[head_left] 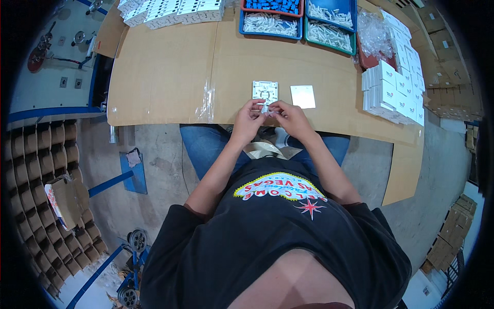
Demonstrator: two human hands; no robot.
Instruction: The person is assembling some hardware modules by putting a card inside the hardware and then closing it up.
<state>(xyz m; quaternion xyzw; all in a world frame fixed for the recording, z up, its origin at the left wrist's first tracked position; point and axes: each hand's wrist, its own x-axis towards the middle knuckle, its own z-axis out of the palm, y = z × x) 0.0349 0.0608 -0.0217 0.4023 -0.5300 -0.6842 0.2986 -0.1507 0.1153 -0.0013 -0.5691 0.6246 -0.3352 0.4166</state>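
Observation:
At the near edge of the cardboard-covered table, my left hand (248,122) and my right hand (293,120) meet with fingertips pinched together. Between them is a small pale piece (265,108), partly hidden by the fingers; its kind is too small to make out. Just beyond my fingertips lies a white square frame (265,86) with moulded details and openings on its face. To the right of it, apart from my hands, a plain white square plate (302,97) rests flat.
Trays of white plastic parts (271,36) and a tray of blue parts (272,6) stand at the far side. White boxes are stacked at the right (393,95) and far left (180,13). A clear plastic bag (374,35) lies by the right stack. The cardboard sheet (164,77) covers the table.

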